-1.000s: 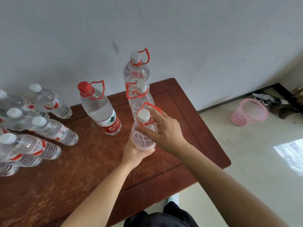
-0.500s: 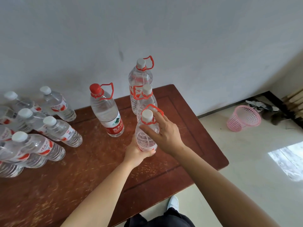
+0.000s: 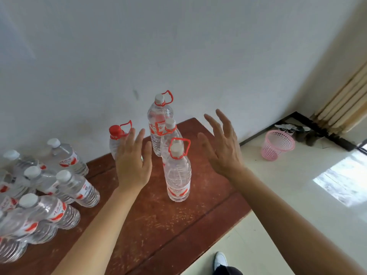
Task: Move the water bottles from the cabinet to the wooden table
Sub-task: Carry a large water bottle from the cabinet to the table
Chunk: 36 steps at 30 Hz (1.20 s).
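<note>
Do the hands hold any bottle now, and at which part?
Nothing is held. The left hand and the right hand are open, apart from the nearest large bottle, which stands free on the wooden table.

Both hands are off the front bottle now: the left hand no longer cups its side, and the right hand has let go of the cap. They hover apart with fingers spread, one on each side, while the bottle stands alone on the wooden table.
</note>
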Motion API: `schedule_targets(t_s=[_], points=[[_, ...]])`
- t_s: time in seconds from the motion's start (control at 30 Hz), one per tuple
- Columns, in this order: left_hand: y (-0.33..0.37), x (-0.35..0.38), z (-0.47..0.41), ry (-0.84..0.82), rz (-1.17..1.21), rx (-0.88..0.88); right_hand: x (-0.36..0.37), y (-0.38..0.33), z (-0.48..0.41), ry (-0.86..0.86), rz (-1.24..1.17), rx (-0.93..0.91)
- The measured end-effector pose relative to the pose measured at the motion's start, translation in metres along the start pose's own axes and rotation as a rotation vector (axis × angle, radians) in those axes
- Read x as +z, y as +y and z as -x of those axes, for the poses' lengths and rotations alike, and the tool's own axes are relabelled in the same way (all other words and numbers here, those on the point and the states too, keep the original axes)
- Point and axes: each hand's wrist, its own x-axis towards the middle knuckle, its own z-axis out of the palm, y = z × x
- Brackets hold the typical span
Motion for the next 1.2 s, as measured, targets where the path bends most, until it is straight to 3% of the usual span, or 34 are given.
schedule_targets(t_s=[0.2, 0.53, 0.93, 1.2], points=[[0.086, -0.001, -0.044, 0.155, 0.048, 0.247, -0.071, 0.021, 0.026, 0.221, 0.299, 0.012], [0.281, -0.019, 0.012, 0.119, 0.298, 0.616, -0.266, 0.026, 0.134, 0.562, 0.476, 0.201], [0.557, -0.042, 0.284, -0.135, 0.741, 0.959, -0.506, -0.022, 0.493, 0.930, 0.850, 0.498], [0.728, -0.054, 0.491, -0.333, 0.973, 1.389, -0.613, -0.075, 0.702, 1.023, 1.290, 0.839]])
